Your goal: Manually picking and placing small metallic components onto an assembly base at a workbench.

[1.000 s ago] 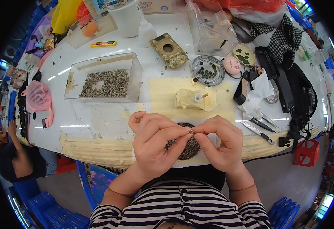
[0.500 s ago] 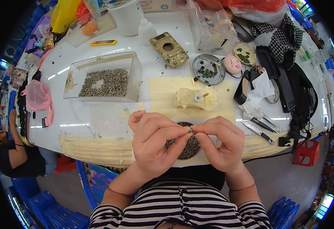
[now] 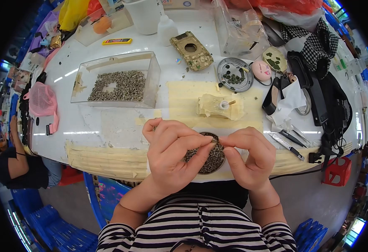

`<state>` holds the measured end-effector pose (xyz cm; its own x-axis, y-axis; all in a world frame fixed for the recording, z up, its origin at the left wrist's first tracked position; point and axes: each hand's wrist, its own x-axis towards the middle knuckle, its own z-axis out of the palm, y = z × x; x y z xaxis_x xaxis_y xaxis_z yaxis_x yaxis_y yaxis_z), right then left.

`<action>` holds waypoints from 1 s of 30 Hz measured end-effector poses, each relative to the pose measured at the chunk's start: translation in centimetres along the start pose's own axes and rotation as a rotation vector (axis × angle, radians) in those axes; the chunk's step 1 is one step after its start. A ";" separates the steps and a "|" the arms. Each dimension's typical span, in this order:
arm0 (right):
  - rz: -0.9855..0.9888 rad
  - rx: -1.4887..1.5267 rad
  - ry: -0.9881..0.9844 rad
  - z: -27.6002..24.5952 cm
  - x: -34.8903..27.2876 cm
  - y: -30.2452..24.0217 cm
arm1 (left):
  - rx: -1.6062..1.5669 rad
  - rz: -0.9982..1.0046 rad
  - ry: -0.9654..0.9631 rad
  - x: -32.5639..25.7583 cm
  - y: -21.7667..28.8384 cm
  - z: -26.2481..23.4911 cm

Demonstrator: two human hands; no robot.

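Nothing has moved: my left hand (image 3: 173, 153) and right hand (image 3: 249, 157) still pinch fingers (image 3: 205, 145) together on something too small to make out, above the round dark dish of small grey pieces (image 3: 211, 161) on the white table (image 3: 87, 122).

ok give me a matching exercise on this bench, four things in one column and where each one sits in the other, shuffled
Things:
1. clear plastic box of small grey parts
2. round dish of small dark parts
3. pink mesh pouch
4. round metal tin

Places:
A. at the table's far left edge
B. directly under the left hand and right hand, at the near edge
C. beyond the yellow mat, beside a pink oval piece
D. left of the yellow mat, toward the middle of the table

Pairs: 1-D, 2-B, 3-A, 4-C
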<state>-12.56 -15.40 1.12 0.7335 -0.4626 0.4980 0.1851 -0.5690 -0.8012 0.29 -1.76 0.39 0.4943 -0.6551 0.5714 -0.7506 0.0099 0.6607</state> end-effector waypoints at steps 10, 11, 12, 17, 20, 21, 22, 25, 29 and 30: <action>0.000 -0.058 0.004 -0.1 -0.1 0.1 | -0.029 -0.001 -0.017 0.1 -0.1 -0.1; -0.004 -0.065 0.013 -0.2 -0.1 0.2 | -0.021 0.003 -0.027 0.1 -0.2 -0.4; -0.007 -0.067 0.015 -0.2 -0.1 0.3 | 0.023 0.018 -0.065 -0.1 -0.2 -0.8; -0.001 -0.057 0.014 -0.6 -0.4 0.3 | 0.156 0.046 -0.241 -1.1 -0.6 -2.2; 0.011 -0.044 0.011 -0.5 -0.5 0.2 | 0.146 0.025 -0.226 -1.1 -0.6 -2.8; 0.021 -0.035 0.008 -0.3 -0.6 0.1 | 0.142 0.011 -0.188 -1.2 -0.5 -3.3; 0.019 -0.037 0.008 -0.5 -0.5 0.1 | 0.133 0.012 -0.141 -0.9 -0.4 -3.7; 0.030 -0.034 0.018 -0.9 -0.5 0.1 | 0.209 0.025 0.018 0.8 -0.6 -5.8; 0.023 -0.044 0.023 -0.7 -0.7 0.2 | 0.415 0.110 0.180 5.1 -2.4 -10.4; 0.007 -0.040 0.010 -0.5 -0.7 0.2 | 0.415 0.057 0.100 6.0 -3.0 -11.8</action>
<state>-13.35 -15.56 0.77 0.7280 -0.4730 0.4963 0.1540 -0.5925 -0.7907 10.69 3.22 7.54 0.4720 -0.5860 0.6587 -0.8804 -0.2742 0.3869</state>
